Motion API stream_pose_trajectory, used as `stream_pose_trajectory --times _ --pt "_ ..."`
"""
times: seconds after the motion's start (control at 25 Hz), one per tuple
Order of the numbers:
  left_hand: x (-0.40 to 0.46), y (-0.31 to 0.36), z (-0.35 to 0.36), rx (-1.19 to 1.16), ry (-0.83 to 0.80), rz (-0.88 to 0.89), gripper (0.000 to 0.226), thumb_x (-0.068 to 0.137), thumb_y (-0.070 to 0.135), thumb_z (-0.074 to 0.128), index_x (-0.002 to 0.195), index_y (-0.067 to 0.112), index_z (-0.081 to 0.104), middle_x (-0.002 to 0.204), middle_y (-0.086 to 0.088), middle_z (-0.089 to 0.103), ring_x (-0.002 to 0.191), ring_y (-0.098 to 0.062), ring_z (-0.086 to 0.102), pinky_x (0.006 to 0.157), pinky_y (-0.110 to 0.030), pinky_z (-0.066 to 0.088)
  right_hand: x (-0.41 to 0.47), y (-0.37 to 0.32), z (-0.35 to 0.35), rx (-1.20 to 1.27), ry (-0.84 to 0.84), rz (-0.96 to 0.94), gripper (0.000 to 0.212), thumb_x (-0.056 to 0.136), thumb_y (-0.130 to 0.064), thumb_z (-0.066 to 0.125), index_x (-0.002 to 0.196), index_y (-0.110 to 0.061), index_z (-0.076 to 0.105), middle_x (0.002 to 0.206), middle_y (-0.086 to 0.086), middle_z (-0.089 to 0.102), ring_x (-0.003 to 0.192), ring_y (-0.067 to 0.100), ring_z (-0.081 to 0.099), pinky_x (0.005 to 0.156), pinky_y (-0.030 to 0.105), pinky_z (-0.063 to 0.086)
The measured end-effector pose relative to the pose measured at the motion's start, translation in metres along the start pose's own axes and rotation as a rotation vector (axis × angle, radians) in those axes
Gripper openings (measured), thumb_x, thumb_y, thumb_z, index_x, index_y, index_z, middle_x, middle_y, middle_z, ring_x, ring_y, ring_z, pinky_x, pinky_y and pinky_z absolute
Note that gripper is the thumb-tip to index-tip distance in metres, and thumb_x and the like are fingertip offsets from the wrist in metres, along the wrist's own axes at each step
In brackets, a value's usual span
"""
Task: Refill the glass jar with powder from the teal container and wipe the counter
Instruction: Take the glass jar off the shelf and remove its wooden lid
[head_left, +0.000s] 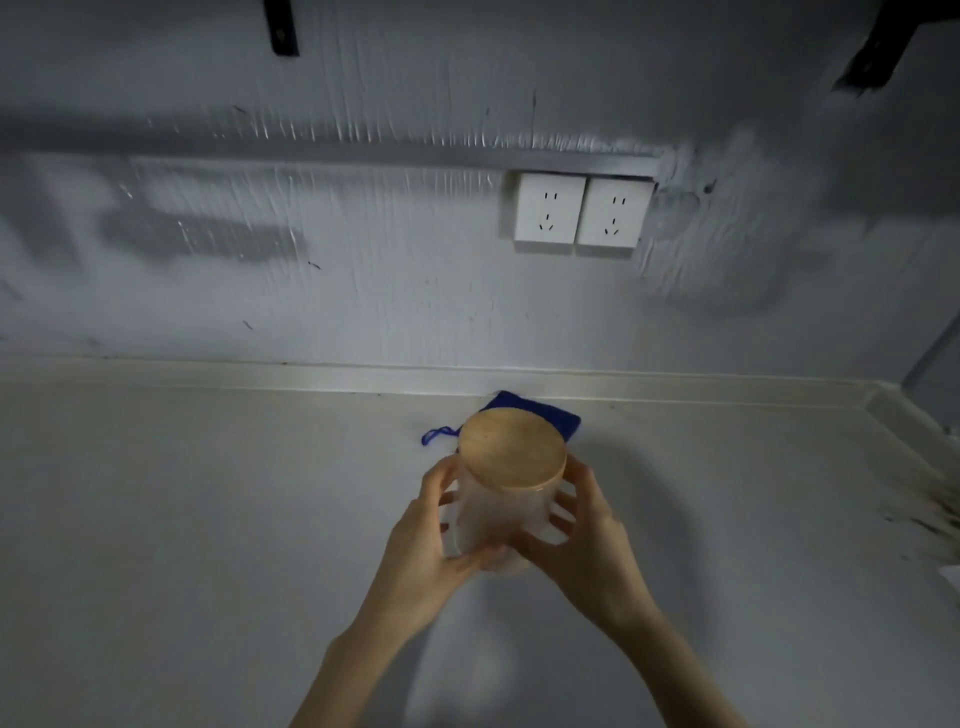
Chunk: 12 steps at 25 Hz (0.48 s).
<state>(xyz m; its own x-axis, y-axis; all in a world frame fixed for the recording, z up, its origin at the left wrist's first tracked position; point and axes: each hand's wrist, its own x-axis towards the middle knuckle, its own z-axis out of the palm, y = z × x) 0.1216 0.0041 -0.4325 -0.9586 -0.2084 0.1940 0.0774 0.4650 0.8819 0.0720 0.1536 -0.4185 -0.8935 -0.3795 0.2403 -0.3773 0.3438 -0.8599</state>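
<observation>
A glass jar (498, 519) with frosted-looking walls stands upright in the middle of the view, closed by a round wooden lid (512, 449). My left hand (431, 540) wraps its left side and my right hand (582, 530) wraps its right side, so both grip the jar. Whether its base touches the counter (208, 519) I cannot tell. Behind the jar a blue knitted cloth (540, 413) with a loose yarn loop lies near the wall, partly hidden by the lid. No teal container is in view.
The pale counter runs back to a low white ledge under a grey wall. Two white wall sockets (582, 215) sit above and right of the jar. Dark smudges (930, 514) mark the counter at the far right, by a white edge (950, 577).
</observation>
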Motion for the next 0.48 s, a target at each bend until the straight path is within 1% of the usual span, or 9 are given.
stream_pose_trajectory --times 0.08,0.12,0.16,0.24,0.32,0.4,0.48 --pt "-0.008 -0.016 0.007 0.028 -0.015 -0.093 0.085 0.065 0.026 0.078 0.130 0.031 0.023 0.128 0.007 0.048 0.111 -0.012 0.051 0.082 -0.013 0.046 -0.008 0.013 0.011 -0.070 -0.024 0.056 0.083 0.063 -0.023 0.081 0.130 -0.023 0.032 0.121 -0.009 0.047 0.101 0.002 0.049 0.078 0.010 0.044" --pt "-0.011 -0.022 0.010 0.046 -0.019 -0.135 0.087 0.066 0.024 0.077 0.133 0.026 0.023 0.131 0.001 0.049 0.113 -0.014 0.052 0.085 -0.019 0.045 -0.010 0.019 0.016 -0.089 -0.040 0.078 0.084 0.064 -0.025 0.081 0.131 -0.023 0.031 0.125 -0.006 0.047 0.103 0.004 0.048 0.082 0.014 0.043" --pt "-0.014 -0.028 0.014 0.059 -0.019 -0.174 0.087 0.067 0.022 0.077 0.135 0.021 0.022 0.133 -0.003 0.049 0.113 -0.013 0.051 0.086 -0.020 0.043 -0.012 0.024 0.020 -0.103 -0.062 0.105 0.085 0.064 -0.026 0.080 0.132 -0.022 0.030 0.127 -0.004 0.047 0.106 0.006 0.048 0.084 0.018 0.043" --pt "-0.019 -0.035 0.019 0.073 -0.032 -0.233 0.086 0.069 0.020 0.076 0.135 0.018 0.021 0.134 -0.006 0.049 0.111 -0.013 0.050 0.084 -0.017 0.039 -0.015 0.031 0.025 -0.117 -0.084 0.145 0.086 0.065 -0.025 0.080 0.133 -0.020 0.029 0.129 0.000 0.047 0.110 0.010 0.048 0.088 0.022 0.043" --pt "-0.022 -0.042 0.021 0.085 -0.045 -0.274 0.085 0.069 0.023 0.075 0.135 0.018 0.022 0.134 -0.007 0.049 0.114 -0.018 0.052 0.084 -0.018 0.039 -0.016 0.036 0.031 -0.113 -0.110 0.165 0.086 0.064 -0.025 0.080 0.133 -0.018 0.029 0.129 0.002 0.048 0.111 0.012 0.049 0.089 0.023 0.044" --pt "-0.021 -0.050 0.022 0.077 -0.038 -0.296 0.083 0.070 0.023 0.075 0.134 0.018 0.023 0.134 -0.007 0.049 0.116 -0.021 0.052 0.086 -0.023 0.042 -0.017 0.039 0.036 -0.104 -0.117 0.187 0.083 0.065 -0.025 0.079 0.132 -0.017 0.031 0.129 0.004 0.049 0.111 0.013 0.050 0.088 0.023 0.044" --pt "-0.018 -0.052 0.024 0.063 -0.038 -0.338 0.074 0.075 0.020 0.070 0.133 0.015 0.026 0.134 -0.008 0.048 0.117 -0.025 0.052 0.092 -0.030 0.044 -0.015 0.042 0.040 -0.115 -0.139 0.195 0.080 0.068 -0.024 0.078 0.131 -0.015 0.030 0.129 0.005 0.050 0.107 0.007 0.047 0.085 0.018 0.041"
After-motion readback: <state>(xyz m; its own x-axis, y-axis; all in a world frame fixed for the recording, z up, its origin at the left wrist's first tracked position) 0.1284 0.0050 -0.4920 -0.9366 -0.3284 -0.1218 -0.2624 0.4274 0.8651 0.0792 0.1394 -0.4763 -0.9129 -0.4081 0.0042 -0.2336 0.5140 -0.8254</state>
